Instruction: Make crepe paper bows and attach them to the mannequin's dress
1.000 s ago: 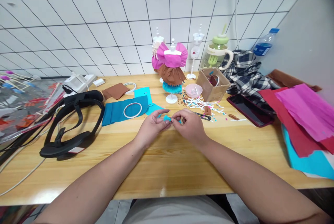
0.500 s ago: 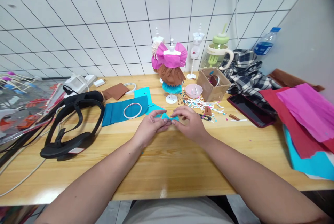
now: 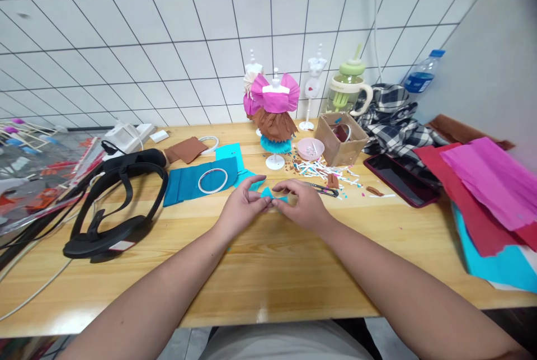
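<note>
Between my two hands is a small turquoise paper piece (image 3: 267, 192). My left hand (image 3: 245, 201) pinches its lower edge with thumb and fingers, and my right hand (image 3: 302, 203) pinches it from the other side. Just beyond them stands a mannequin in a pink, brown and blue paper dress (image 3: 275, 103). Left of my hands lies a folded teal paper (image 3: 184, 185) with a white tape ring (image 3: 212, 190) on top. A cutter knife (image 3: 326, 189) rests beside my right hand.
A pink bowl (image 3: 310, 149), cardboard box (image 3: 340, 146) and paper scraps (image 3: 316, 168) lie beyond my right hand. A phone (image 3: 400, 180) and coloured papers (image 3: 482, 192) are at right. A black headset (image 3: 119, 217) sits at left.
My fingers have shifted slightly around the turquoise piece, and more of it shows. More of the cutter knife is visible. The whole view has tilted a little.
</note>
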`<state>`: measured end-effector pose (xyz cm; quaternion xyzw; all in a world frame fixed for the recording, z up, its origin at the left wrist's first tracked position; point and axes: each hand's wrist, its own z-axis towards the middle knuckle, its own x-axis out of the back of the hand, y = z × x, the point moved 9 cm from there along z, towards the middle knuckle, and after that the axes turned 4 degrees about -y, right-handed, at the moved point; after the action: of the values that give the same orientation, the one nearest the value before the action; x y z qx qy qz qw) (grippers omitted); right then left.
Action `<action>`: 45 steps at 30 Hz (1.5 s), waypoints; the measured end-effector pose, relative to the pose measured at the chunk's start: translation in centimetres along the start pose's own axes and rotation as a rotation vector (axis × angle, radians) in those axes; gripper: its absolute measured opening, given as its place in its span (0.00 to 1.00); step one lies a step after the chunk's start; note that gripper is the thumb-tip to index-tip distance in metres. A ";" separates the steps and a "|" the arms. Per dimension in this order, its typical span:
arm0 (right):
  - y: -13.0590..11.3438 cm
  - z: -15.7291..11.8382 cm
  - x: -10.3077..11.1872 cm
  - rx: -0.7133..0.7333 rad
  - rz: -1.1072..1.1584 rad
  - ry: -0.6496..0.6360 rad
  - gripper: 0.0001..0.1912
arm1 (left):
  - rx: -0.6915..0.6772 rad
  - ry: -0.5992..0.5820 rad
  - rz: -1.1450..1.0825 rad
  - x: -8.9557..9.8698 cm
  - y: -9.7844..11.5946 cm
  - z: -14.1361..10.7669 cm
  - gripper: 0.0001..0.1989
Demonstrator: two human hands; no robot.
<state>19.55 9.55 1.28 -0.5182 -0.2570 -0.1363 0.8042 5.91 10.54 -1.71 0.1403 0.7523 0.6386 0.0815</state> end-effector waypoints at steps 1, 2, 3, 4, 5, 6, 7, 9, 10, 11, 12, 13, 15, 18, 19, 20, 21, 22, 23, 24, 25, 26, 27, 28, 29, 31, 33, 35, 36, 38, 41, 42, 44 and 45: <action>0.1 0.0 -0.2 -0.007 0.031 -0.018 0.12 | -0.015 0.009 0.058 0.1 0.2 0.0 0.36; 0.3 0.1 -0.4 -0.016 0.053 -0.036 0.13 | -0.029 0.012 0.111 0.2 0.3 -0.1 0.36; 0.4 0.1 -0.7 -0.028 0.067 -0.054 0.12 | -0.043 0.007 0.154 0.1 0.5 -0.2 0.37; 0.7 0.1 -0.9 -0.049 0.081 -0.066 0.10 | -0.057 -0.005 0.188 0.0 0.6 -0.3 0.37; 1.1 0.1 -1.1 -0.082 0.108 -0.073 0.07 | -0.069 -0.019 0.212 -0.2 0.6 -0.4 0.38; 1.6 0.2 -1.3 -0.128 0.159 -0.078 0.05 | -0.077 -0.032 0.224 -0.4 0.6 -0.5 0.39; 2.2 0.1 -1.6 -0.183 0.233 -0.081 0.04 | -0.078 -0.040 0.228 -0.5 0.6 -0.5 0.39; 3.4 0.0 -2.1 -0.297 0.438 -0.080 0.06 | -0.073 -0.040 0.218 -0.5 0.5 -0.5 0.40; 3.8 0.0 -2.3 -0.342 0.543 -0.077 0.09 | -0.070 -0.034 0.200 -0.4 0.5 -0.4 0.40; 4.1 -0.1 -2.4 -0.373 0.633 -0.071 0.11 | -0.072 -0.025 0.168 -0.3 0.5 -0.3 0.40; 4.3 -0.1 -2.5 -0.394 0.703 -0.062 0.14 | -0.079 -0.012 0.126 -0.1 0.6 -0.1 0.41; 4.3 -0.1 -2.5 -0.407 0.752 -0.054 0.16 | -0.088 0.000 0.079 0.1 0.6 0.0 0.40; 4.2 0.0 -2.5 -0.415 0.800 -0.039 0.18 | -0.095 0.006 -0.006 0.2 0.7 0.3 0.35; 3.9 0.1 -2.5 -0.401 0.809 -0.012 0.20 | -0.045 -0.048 -0.056 -0.4 0.2 0.6 0.25; 3.8 0.1 -2.5 -0.400 0.812 -0.009 0.20 | -0.021 -0.069 -0.066 -0.6 -0.1 0.6 0.22; 3.7 0.1 -2.5 -0.403 0.820 -0.008 0.20 | 0.000 -0.081 -0.078 -0.7 -0.3 0.6 0.21; 3.7 0.1 -2.5 -0.408 0.829 -0.012 0.20 | 0.015 -0.088 -0.095 -0.7 -0.5 0.6 0.20; 3.7 0.1 -2.6 -0.412 0.839 -0.016 0.20 | 0.024 -0.088 -0.119 -0.7 -0.7 0.6 0.19; 3.6 0.0 -2.6 -0.417 0.851 -0.027 0.21 | 0.028 -0.082 -0.150 -0.5 -0.8 0.6 0.18; 3.5 -0.1 -2.9 -0.423 0.867 -0.051 0.22 | 0.030 -0.072 -0.184 -0.3 -0.9 0.6 0.18; 3.4 -0.2 -3.2 -0.428 0.884 -0.093 0.23 | 0.031 -0.061 -0.218 -0.1 -1.0 0.7 0.18; 3.1 -0.4 -3.7 -0.430 0.898 -0.146 0.24 | 0.030 -0.045 -0.247 0.1 -1.1 0.7 0.17; 2.9 -0.5 -4.3 -0.431 0.902 -0.197 0.26 | 0.029 -0.028 -0.268 0.3 -1.2 0.8 0.17; 2.8 -0.7 -4.7 -0.429 0.884 -0.232 0.29 | 0.027 -0.009 -0.277 0.5 -1.3 0.8 0.17; 2.7 -0.8 -4.8 -0.419 0.831 -0.240 0.32 | 0.023 0.006 -0.274 0.6 -1.3 0.9 0.16; 2.7 -0.7 -4.2 -0.359 0.619 -0.176 0.35 | 0.017 0.030 -0.260 0.7 -1.5 0.9 0.16; 2.1 -0.5 -3.2 -0.257 0.341 -0.097 0.28 | 0.027 0.033 -0.259 0.5 -1.7 0.9 0.15; 1.4 -0.2 -2.4 -0.161 0.116 -0.069 0.16 | 0.038 0.042 -0.268 0.4 -2.0 0.8 0.15; 1.1 -0.2 -2.2 -0.129 0.036 -0.077 0.13 | 0.039 0.047 -0.272 0.5 -2.0 0.7 0.14; 0.9 -0.1 -2.1 -0.090 -0.079 -0.128 0.15 | 0.037 0.024 -0.287 0.5 -1.8 0.6 0.16; 0.7 -0.4 -2.4 -0.056 -0.202 -0.240 0.17 | 0.055 -0.073 -0.299 0.0 -1.5 0.4 0.24; 0.6 -0.6 -2.5 -0.046 -0.228 -0.274 0.18 | 0.062 -0.084 -0.268 -0.1 -1.4 0.3 0.24; 0.2 -0.8 -2.8 -0.015 -0.256 -0.317 0.18 | 0.057 -0.055 -0.160 0.2 -1.3 0.3 0.22; 0.0 -0.9 -2.9 -0.001 -0.255 -0.320 0.18 | 0.047 -0.027 -0.110 0.5 -1.1 0.4 0.21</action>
<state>17.40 8.61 -0.60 -0.4967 -0.4449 -0.1533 0.7292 5.44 10.86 -2.85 0.1094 0.7724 0.6135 0.1232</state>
